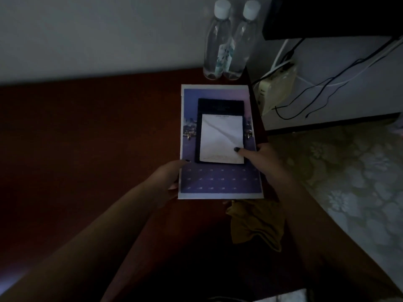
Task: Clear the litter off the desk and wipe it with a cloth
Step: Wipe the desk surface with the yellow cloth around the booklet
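Left hand [168,182] and right hand [267,163] clasp the calendar [218,182] by its side edges, right thumb pinning the notepad [222,136]; underside fingers hidden; desk [87,138] extends beyond left fingers.

Two bare forearms [122,216], fingernails [236,149] apparently painted dark

Mustard cloth [257,223] — purple calendar [220,182] — red-brown desk [87,138]

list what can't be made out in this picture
Head view, dim.
Print on the white notepad: too small.
Fingers of left hand, right hand: under the purple card.
Top of yellow cloth: behind the card.
Corner black object: cut by frame edge.
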`<state>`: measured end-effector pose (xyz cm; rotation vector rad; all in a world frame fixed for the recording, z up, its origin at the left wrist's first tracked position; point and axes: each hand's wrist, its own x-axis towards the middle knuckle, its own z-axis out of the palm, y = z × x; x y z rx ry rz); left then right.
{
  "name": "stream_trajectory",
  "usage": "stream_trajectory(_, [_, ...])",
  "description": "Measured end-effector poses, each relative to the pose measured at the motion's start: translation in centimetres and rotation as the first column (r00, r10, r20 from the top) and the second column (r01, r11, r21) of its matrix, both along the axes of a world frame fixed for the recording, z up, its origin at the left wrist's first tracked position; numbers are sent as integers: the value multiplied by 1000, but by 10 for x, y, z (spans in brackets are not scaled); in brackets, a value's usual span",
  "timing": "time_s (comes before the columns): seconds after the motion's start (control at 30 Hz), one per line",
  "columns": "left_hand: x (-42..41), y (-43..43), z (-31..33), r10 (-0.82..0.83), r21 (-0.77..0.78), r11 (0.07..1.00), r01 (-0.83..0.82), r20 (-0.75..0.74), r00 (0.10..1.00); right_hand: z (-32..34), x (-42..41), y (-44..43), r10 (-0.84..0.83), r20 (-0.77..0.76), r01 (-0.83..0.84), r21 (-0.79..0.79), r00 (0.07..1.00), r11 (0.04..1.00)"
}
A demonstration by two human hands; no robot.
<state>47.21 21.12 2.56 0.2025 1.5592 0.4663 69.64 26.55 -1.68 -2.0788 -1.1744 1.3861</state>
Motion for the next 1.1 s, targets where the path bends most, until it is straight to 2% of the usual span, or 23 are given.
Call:
stream_trajectory(0.13, [-13,-4,-1,23,1,1000,-23,-28,999,3,-11,-7,-40,-72,35,-73,997,997])
stream_trajectory(0.27, [-24,-11,-1,79,18,997,-78,-85,993,8,-26,-18,6,-99,-13,-71,995,997])
stream_trajectory(0.4, [-53,-18,6,129,16,992,-128,-76,989,21,-56,-28,54,-62,-53,19,997,998])
stream_trajectory(0.57, [-102,-37,17,273,111,960,-256,-177,946,49,-119,-34,197,-71,-183,161,978,970])
stream_trajectory(0.73, [-165,-80,27,428,228,896,-380,-221,877,77,-209,-39,375,28,-367,294,926,883])
stream_trajectory(0.87, [-242,-119,29,497,262,864,-430,-306,812,87,-299,-63,485,89,-481,374,870,793])
stream_trajectory(1.1, [-451,-173,25,517,285,854,-436,-372,771,98,-506,-108,598,19,-561,371,801,740])
